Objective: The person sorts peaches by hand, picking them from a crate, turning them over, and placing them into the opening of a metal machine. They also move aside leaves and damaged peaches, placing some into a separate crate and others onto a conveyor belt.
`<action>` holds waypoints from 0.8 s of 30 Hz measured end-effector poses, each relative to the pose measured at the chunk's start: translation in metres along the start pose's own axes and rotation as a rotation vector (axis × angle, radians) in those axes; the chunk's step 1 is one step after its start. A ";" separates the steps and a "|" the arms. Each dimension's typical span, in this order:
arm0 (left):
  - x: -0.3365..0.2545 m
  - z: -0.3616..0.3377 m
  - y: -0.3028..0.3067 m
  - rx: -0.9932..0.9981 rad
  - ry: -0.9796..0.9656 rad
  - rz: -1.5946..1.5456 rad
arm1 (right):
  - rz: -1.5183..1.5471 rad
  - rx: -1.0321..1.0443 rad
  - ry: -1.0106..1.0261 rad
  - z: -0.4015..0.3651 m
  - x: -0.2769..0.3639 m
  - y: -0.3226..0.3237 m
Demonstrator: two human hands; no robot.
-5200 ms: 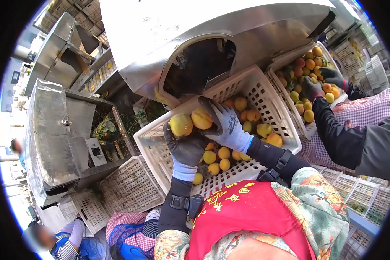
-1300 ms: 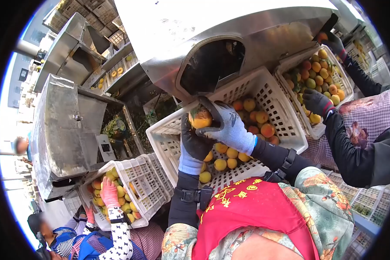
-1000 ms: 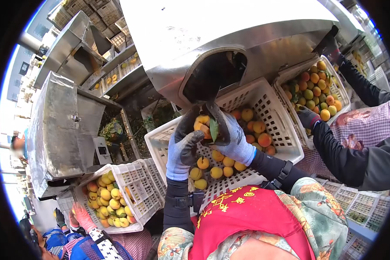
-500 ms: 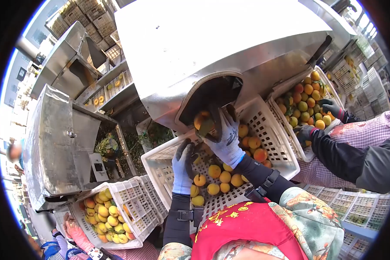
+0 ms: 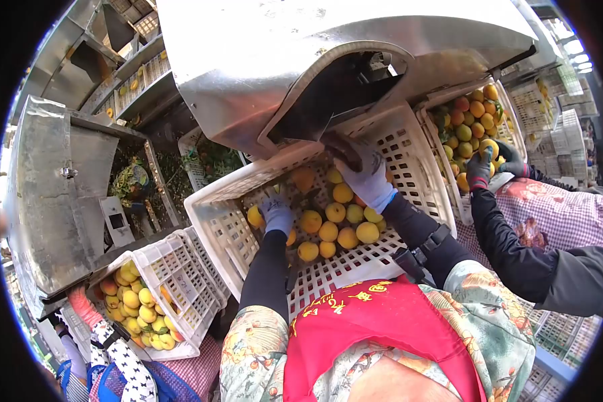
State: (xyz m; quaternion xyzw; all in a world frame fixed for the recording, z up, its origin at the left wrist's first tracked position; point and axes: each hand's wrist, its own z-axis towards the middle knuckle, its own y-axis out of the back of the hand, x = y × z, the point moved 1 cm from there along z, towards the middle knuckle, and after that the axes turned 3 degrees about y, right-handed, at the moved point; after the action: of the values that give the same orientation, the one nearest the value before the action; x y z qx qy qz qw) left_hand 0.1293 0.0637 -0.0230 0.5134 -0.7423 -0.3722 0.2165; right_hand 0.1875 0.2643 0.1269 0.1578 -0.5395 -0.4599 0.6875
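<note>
A white plastic crate (image 5: 409, 175) stands below the opening (image 5: 342, 94) of a metal machine, with yellow peaches (image 5: 336, 212) spread over its floor. My left hand (image 5: 277, 213), in a blue-grey glove, is down inside the crate among the fruit. One peach (image 5: 254, 216) lies right beside it; its fingertips are blurred and partly hidden. My right hand (image 5: 367, 177), gloved with dark fingers, is over the crate's far side just under the opening. Its fingers stretch out with no fruit visible in them. A shaded orange peach (image 5: 303, 179) is between the two hands.
To the right, a co-worker's dark-gloved hands (image 5: 492, 164) hold a peach over another full crate (image 5: 424, 127). A tilted crate of peaches (image 5: 201, 285) stands at lower left near another person's pink sleeve (image 5: 84, 305). The metal hood (image 5: 355, 23) overhangs my crate.
My right hand has drawn back from the opening and no longer shows the peach it held. My left hand has moved lower into the crate. The view has shifted; the co-worker has lifted a peach.
</note>
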 end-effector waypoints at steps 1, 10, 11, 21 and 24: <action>0.004 0.008 -0.007 -0.011 0.013 -0.026 | 0.032 0.125 -0.173 -0.017 -0.023 -0.020; 0.028 0.031 -0.057 0.300 0.084 -1.021 | -0.677 0.663 -0.147 -0.101 -0.138 -0.138; 0.031 0.032 -0.068 0.406 0.026 -1.728 | -0.371 0.834 -0.318 -0.088 -0.125 -0.127; -0.019 -0.082 0.081 0.630 -0.607 -2.486 | 0.630 0.342 -0.335 -0.026 0.022 -0.004; -0.022 -0.107 0.109 0.498 -0.770 -2.541 | 0.186 0.193 0.057 -0.012 0.067 0.018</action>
State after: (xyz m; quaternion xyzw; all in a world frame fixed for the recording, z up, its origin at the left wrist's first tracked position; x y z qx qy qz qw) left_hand 0.1472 0.0704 0.1299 0.7289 0.1821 -0.2890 -0.5932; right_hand 0.2064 0.2165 0.1753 0.1855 -0.5737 -0.3353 0.7239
